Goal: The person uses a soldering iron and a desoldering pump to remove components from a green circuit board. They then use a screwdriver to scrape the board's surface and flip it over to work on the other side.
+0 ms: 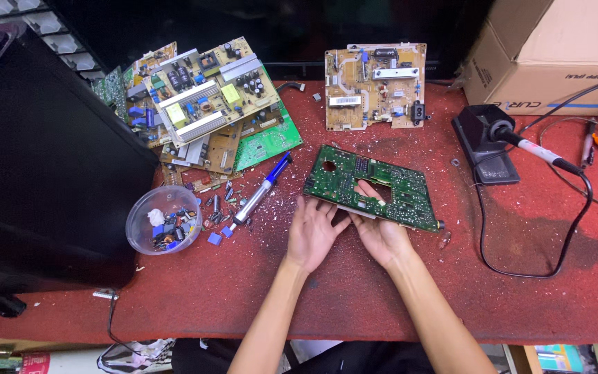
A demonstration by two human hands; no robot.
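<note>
head view: both hands on the green circuit board, mid-table on the red mat. left hand has fingers spread under the near-left edge; right hand has fingers loosely open, tips on the board's face. looks like inspection or repositioning; next move probably needs a firmer edge grip. board's long axis runs left-right, right end tilted toward the viewer, components up. desoldering pump lies just left.

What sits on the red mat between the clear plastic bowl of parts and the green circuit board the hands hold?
In the head view, a blue-and-silver desoldering pump lies diagonally there, with small loose components scattered beside the bowl.
</note>
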